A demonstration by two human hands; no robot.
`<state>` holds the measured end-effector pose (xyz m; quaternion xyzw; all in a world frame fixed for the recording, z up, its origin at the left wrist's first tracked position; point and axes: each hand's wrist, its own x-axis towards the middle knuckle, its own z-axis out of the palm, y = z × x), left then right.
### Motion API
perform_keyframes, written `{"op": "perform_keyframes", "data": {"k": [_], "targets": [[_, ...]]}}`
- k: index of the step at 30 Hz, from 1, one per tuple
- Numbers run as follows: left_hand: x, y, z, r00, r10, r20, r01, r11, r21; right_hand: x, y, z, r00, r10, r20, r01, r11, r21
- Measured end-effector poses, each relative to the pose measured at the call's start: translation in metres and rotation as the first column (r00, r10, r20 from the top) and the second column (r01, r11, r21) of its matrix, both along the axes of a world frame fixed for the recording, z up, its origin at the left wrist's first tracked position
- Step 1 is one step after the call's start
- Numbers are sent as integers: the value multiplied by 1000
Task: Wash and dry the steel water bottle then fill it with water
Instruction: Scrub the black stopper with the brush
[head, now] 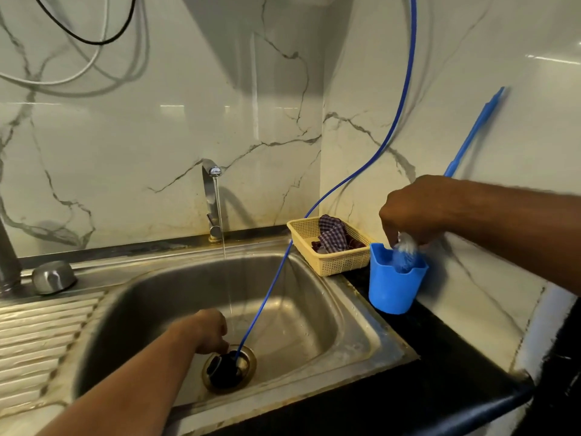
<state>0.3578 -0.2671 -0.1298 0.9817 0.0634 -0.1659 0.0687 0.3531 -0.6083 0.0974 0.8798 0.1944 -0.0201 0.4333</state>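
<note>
Two hands: right hand (418,212) grips blue long-handled bottle brush (405,253), bristles in blue plastic cup (393,291); left hand (210,330), grip unclear, beside dark round object (224,371) at steel sink (314,294) drain.

Single head-worn view looks forward and down, close above the sink (314,309), facing the far wall (125,136).

We find the yellow woven plastic basket (330,268) right of the steel sink (301,313). The blue plastic cup (390,292) stands before it.
</note>
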Motion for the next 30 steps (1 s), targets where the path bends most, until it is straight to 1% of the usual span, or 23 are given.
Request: {"op": "perform_keyframes", "data": {"k": [3, 6, 9, 11, 12, 16, 18, 22, 26, 27, 30], "targets": [[3, 4, -4, 996, -42, -76, 46, 998, 50, -8, -3, 26, 999, -5, 32, 5, 1000, 19], [10, -7, -2, 974, -117, -192, 147, 977, 153, -10, -9, 48, 998, -22, 63, 24, 999, -27], [14, -17, -8, 939, -156, -306, 236, 941, 244, -4, -11, 51, 997, -49, 57, 51, 998, -33], [14, -21, -16, 915, -155, -373, 266, 927, 265, 0, -11, 45, 997, -75, 24, 75, 997, -7], [12, -22, -18, 912, -150, -381, 264, 926, 269, 2, -10, 42, 996, -84, 9, 84, 996, 5], [7, -24, -23, 945, -135, -297, 218, 939, 265, 5, -5, 28, 997, -81, -10, 81, 997, 14], [8, -25, -26, 952, -127, -280, 203, 944, 261, 7, -2, 16, 997, -77, -28, 77, 997, 10], [8, -21, -18, 978, -60, -202, 103, 972, 213, 14, 0, -7, 995, -69, -68, 71, 997, 21], [2, -4, -4, 996, 42, -81, -34, 995, 93, 14, 0, 2, 997, -59, -43, 61, 997, 54], [0, 2, -3, 995, 64, -73, -60, 996, 59, 13, 0, 5, 998, -56, -37, 58, 996, 61], [-2, 18, 0, 989, 141, -53, -146, 981, -125, 8, 3, 8, 996, -61, -73, 61, 998, 1]]}}
